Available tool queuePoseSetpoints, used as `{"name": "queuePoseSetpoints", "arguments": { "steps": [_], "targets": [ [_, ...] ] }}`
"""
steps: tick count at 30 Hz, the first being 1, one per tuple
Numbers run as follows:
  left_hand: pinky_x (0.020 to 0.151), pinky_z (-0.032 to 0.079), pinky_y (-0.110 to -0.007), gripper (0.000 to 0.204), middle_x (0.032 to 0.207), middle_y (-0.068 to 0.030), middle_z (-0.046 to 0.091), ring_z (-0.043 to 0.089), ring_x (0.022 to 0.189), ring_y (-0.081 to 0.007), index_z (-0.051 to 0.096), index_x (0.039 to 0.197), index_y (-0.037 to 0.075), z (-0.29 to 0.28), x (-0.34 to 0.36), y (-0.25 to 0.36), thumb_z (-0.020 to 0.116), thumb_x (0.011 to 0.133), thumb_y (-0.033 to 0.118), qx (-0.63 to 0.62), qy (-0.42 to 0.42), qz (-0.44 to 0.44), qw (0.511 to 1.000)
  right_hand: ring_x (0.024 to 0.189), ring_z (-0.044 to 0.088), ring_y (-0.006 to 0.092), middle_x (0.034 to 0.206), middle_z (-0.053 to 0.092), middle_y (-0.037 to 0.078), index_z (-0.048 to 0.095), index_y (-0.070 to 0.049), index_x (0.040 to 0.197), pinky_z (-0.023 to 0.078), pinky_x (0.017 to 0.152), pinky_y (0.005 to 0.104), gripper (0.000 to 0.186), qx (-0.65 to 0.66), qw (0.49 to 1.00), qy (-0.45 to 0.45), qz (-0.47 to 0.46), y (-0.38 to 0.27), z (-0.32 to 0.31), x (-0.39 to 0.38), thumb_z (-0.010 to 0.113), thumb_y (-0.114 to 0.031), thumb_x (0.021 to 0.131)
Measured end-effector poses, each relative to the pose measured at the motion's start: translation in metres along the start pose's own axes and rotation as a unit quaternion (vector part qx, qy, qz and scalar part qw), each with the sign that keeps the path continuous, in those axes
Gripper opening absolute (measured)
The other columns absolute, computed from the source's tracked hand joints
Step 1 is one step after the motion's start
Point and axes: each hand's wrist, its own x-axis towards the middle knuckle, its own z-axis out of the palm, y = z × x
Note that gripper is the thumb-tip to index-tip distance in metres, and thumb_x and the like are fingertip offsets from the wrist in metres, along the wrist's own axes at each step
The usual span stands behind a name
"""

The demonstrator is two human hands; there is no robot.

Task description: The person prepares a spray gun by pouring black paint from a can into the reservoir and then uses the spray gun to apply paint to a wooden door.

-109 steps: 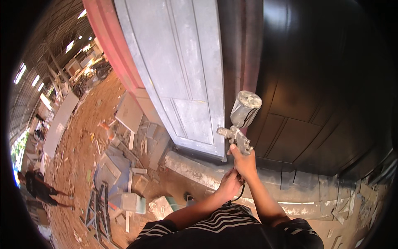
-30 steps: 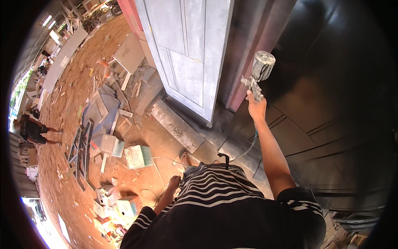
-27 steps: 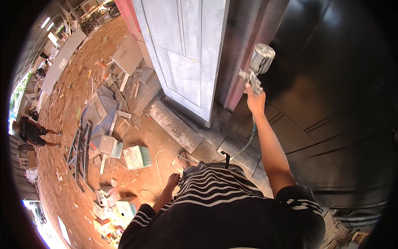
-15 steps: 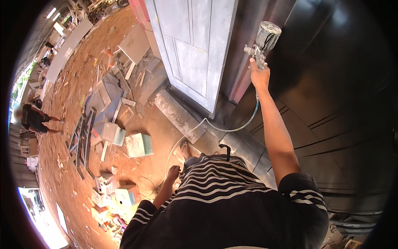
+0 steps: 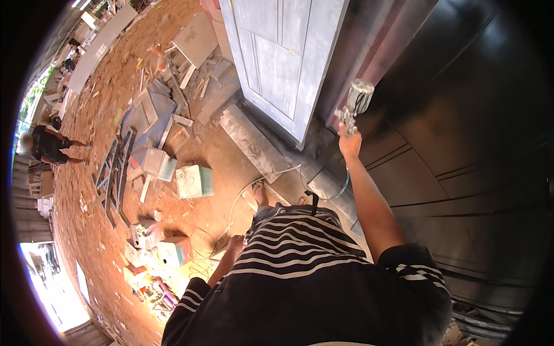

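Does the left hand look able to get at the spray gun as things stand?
Probably, with a swing across: the left hand hangs beside the striped shirt, the right hand holds the spray gun ahead, and the way looks free.

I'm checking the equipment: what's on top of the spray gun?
A dark-streaked cup sits atop the spray gun. Its top and wall cover the inside, so any contents can't be seen.

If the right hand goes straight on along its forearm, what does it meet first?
The right hand, led by its paint-smeared, silver-grey metal spray gun, would probably meet the dark reddish-brown upright post first, though depth is unclear here.
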Motion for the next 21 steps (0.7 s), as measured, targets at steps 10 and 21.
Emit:
{"name": "queuePoseSetpoints", "arguments": {
  "steps": [10, 21],
  "targets": [
    [0.061, 0.051, -0.031, 0.036, 0.081, -0.0103, 0.067, 0.063, 0.066, -0.0183, 0.063, 0.106, -0.005, -0.07, 0.054, 0.02, 0.056, 0.092, 0.028, -0.285, 0.049, -0.08, 0.954, 0.075, 0.069, 0.0213, 0.074, 0.071, 0.011, 0.069, 0.002, 0.094, 0.051, 0.076, 0.0346, 0.044, -0.016, 0.999, 0.002, 0.031, 0.001, -0.031, -0.009, 0.069, -0.042, 0.087],
    [0.081, 0.052, -0.045, 0.018, 0.107, -0.0226, 0.064, 0.062, 0.096, -0.04, 0.062, 0.098, 0.006, -0.066, 0.07, 0.035, 0.05, 0.09, 0.016, -0.039, -0.034, 0.019, 0.998, 0.071, 0.059, 0.0099, 0.076, 0.064, 0.003, 0.067, 0.002, 0.105, 0.046, 0.068, 0.0273, 0.029, 0.123, 0.989, 0.046, -0.062, -0.107, -0.138, -0.028, 0.066, -0.024, 0.092]
  ]
}}
